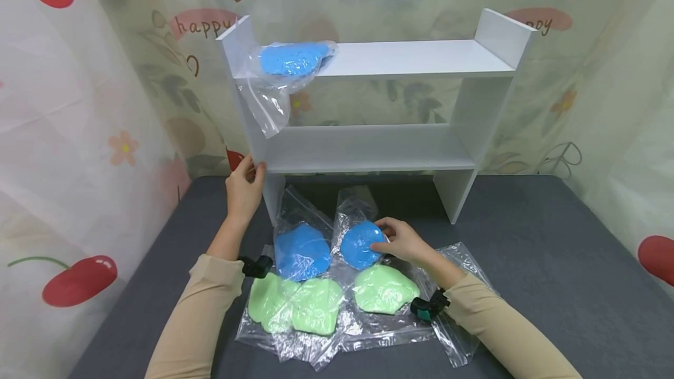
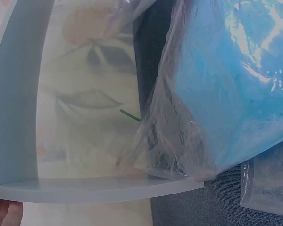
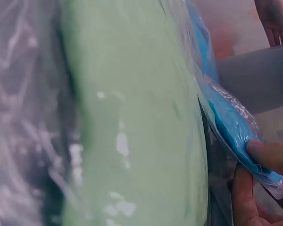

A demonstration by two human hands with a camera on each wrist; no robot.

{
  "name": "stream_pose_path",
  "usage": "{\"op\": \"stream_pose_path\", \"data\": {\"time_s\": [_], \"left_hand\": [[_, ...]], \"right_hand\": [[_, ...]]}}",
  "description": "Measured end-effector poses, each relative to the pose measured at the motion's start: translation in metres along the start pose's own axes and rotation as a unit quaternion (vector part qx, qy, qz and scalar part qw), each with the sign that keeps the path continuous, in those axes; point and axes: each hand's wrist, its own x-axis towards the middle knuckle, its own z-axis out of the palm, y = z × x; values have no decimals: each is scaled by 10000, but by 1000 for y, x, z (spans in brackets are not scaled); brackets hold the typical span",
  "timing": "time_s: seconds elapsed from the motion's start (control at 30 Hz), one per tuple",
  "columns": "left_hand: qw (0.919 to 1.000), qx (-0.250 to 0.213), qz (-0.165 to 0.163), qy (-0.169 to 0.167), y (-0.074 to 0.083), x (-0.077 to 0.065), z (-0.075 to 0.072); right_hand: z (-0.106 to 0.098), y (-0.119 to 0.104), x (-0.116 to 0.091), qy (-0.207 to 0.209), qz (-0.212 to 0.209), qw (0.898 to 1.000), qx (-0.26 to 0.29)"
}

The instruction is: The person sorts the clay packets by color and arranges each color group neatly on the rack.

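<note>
Bag [image 1: 345,206] with a round blue slab [image 1: 360,244] is pinched by the right hand [image 1: 404,243]; the left hand [image 1: 245,189] touches the white shelf [image 1: 368,148], whether gripping it I cannot tell.

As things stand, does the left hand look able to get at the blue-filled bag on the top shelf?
Probably yes: the left hand is at the left side of the shelf unit, below the blue-filled bag, which droops over the front edge, and nothing visible blocks the way up.
</note>
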Motion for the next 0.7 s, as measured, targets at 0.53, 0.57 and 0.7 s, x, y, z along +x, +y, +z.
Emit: {"op": "stream_pose_path", "data": {"time_s": [0.53,0.57,0.7], "left_hand": [[10000,4,-18,-23,0,0,0],[10000,0,-19,-23,0,0,0],[10000,-3,-21,-24,0,0,0]], "right_hand": [[-16,-13,-20,-275,-767,9930,857],[-17,-13,-21,-293,-795,9926,874],[-21,-16,-26,-287,-862,9919,889]]}}
